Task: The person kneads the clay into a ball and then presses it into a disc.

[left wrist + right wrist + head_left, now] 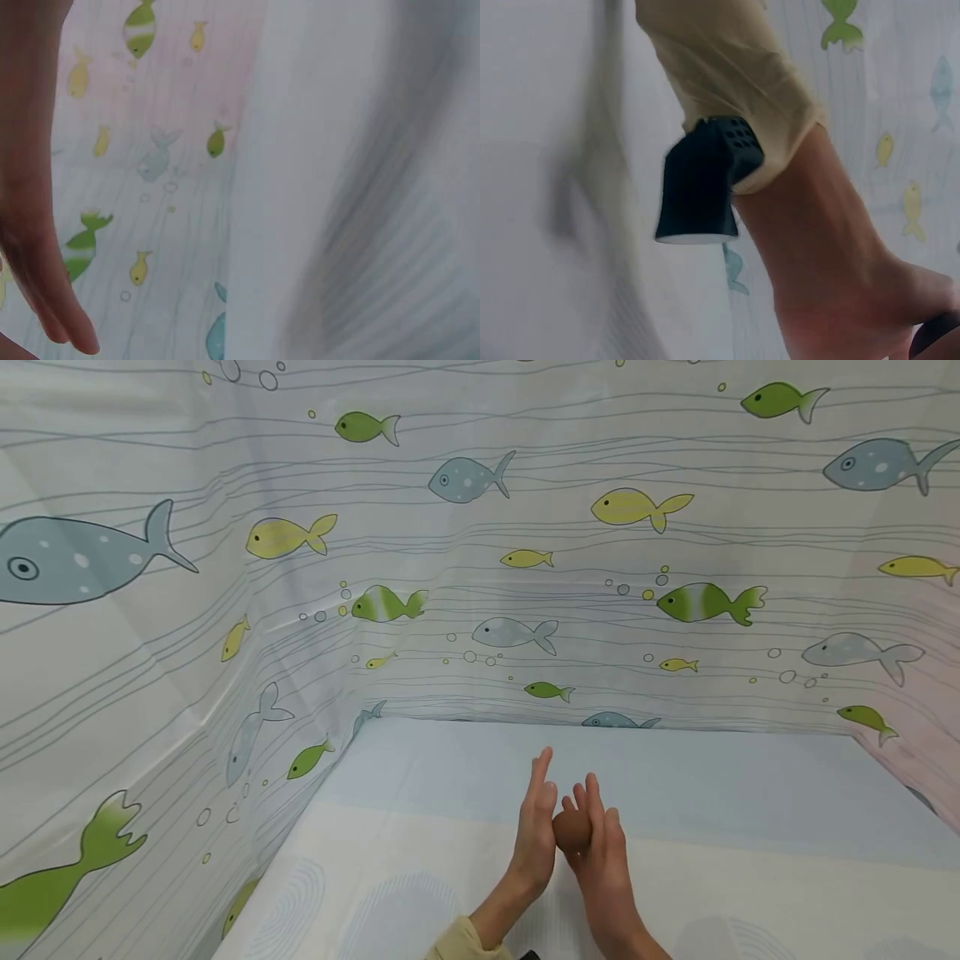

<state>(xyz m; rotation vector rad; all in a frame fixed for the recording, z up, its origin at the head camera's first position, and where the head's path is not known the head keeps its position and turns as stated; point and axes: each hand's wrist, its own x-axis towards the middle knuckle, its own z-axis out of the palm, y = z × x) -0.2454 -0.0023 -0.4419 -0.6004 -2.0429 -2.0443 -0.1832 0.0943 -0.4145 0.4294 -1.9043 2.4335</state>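
A smooth brown ball (572, 832) sits between the two palms, in front of the body and above the table. My left hand (535, 835) stands upright on its left, fingers straight and pointing away. From the other side my right hand (602, 847) holds its palm against the ball, with its fingers extended behind it. The right wrist view catches the left hand (840, 307) and a dark edge of the ball (936, 334) at the lower right corner. Along the left side of the left wrist view hangs the right hand (34, 247), its fingers pointing down.
A table (360, 827) with a pale blue and white cover lies under the hands. Fish-patterned sheeting (450, 560) walls it in at the back and sides. On the left wrist, by the beige sleeve (735, 82), sits a dark camera mount (697, 187).
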